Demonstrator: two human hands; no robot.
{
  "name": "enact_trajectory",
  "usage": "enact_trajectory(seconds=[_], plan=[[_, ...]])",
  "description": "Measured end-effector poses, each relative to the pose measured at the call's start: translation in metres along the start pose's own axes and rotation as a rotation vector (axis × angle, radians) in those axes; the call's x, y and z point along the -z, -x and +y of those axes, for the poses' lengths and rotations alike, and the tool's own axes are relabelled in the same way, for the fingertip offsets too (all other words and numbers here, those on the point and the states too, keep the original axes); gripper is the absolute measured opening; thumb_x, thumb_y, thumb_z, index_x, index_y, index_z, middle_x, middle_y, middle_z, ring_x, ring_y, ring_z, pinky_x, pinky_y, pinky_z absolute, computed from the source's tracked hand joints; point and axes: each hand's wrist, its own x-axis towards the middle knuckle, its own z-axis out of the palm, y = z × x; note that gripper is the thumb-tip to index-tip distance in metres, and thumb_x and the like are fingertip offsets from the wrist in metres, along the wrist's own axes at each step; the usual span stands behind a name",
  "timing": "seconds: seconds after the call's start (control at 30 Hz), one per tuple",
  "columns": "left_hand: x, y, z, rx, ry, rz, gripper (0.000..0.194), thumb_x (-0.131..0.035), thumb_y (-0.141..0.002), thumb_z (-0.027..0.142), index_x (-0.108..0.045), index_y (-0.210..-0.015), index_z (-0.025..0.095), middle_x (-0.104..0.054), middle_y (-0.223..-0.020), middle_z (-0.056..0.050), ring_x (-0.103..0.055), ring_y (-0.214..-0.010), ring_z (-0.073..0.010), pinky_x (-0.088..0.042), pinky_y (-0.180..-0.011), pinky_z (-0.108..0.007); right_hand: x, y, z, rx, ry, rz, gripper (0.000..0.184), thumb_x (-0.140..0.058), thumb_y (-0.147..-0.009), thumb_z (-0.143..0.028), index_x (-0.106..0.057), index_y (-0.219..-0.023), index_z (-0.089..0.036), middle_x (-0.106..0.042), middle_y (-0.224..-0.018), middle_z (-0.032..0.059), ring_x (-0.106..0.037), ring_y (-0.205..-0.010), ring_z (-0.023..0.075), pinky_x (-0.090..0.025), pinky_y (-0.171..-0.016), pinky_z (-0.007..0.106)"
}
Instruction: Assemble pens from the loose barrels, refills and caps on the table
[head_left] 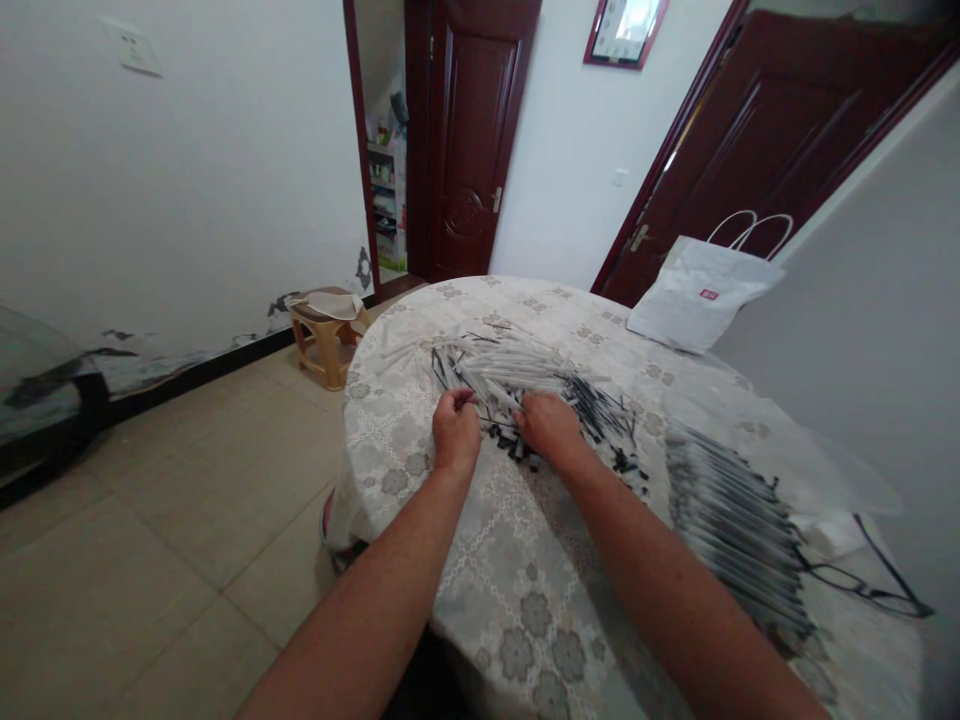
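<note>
On the cloth-covered bench [495,570], looks only part-ordered: neatly aligned at lower right, with slim rods [735,530]; mostly loose mid-frame, with pale tubes [517,365]. Touches these with left hand [456,430] and right hand [551,425], fingers curled; cannot tell the grip's contents.

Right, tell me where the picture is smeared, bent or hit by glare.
Head view: glare whitens part of the framed picture; the right-hand door leans, apparently from lens distortion or camera tilt; the row of thin rods is smeared; fine detail in the loose heap is soft.
</note>
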Motion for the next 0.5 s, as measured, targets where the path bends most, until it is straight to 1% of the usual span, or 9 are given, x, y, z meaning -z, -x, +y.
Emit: enact_trajectory(seconds=[0.13, 0.23, 0.37, 0.5], plan=[[-0.003, 0.006, 0.002, 0.019, -0.045, -0.081, 0.026, -0.055, -0.075, 0.014, -0.067, -0.097, 0.02, -0.074, -0.091, -0.007, -0.069, -0.084, -0.02, -0.056, -0.075, -0.032, -0.001, 0.021, 0.006, -0.002, 0.004, -0.009, 0.034, -0.052, -0.1, -0.039, -0.074, -0.106, -0.014, -0.073, -0.108, 0.0174, -0.067, -0.104, 0.027, -0.048, -0.088, 0.033], [-0.005, 0.011, 0.005, -0.004, -0.115, -0.142, 0.027, -0.054, -0.075, 0.013, -0.068, -0.097, 0.02, -0.074, -0.092, -0.007, -0.07, -0.087, -0.0209, -0.056, -0.079, -0.033, -0.005, 0.031, 0.009, -0.014, -0.002, 0.016, 0.035, -0.05, -0.101, -0.041, -0.074, -0.104, -0.015, -0.073, -0.106, 0.0156, -0.068, -0.101, 0.0262, -0.048, -0.085, 0.032], [-0.006, 0.018, 0.005, -0.092, -0.205, -0.223, 0.029, -0.052, -0.077, 0.012, -0.068, -0.099, 0.02, -0.075, -0.097, -0.007, -0.07, -0.091, -0.021, -0.054, -0.086, -0.035, -0.012, 0.04, 0.015, -0.074, -0.058, 0.079, 0.037, -0.045, -0.104, -0.041, -0.074, -0.1, -0.018, -0.073, -0.103, 0.0126, -0.068, -0.096, 0.0225, -0.047, -0.082, 0.029], [-0.008, 0.026, 0.004, -0.184, -0.247, -0.274, 0.028, -0.051, -0.08, 0.011, -0.069, -0.1, 0.02, -0.075, -0.095, -0.006, -0.07, -0.091, -0.0213, -0.053, -0.089, -0.036, -0.018, 0.047, 0.025, -0.104, -0.183, 0.173, 0.035, -0.046, -0.105, -0.039, -0.074, -0.103, -0.018, -0.073, -0.104, 0.0119, -0.066, -0.1, 0.0212, -0.044, -0.089, 0.027]])
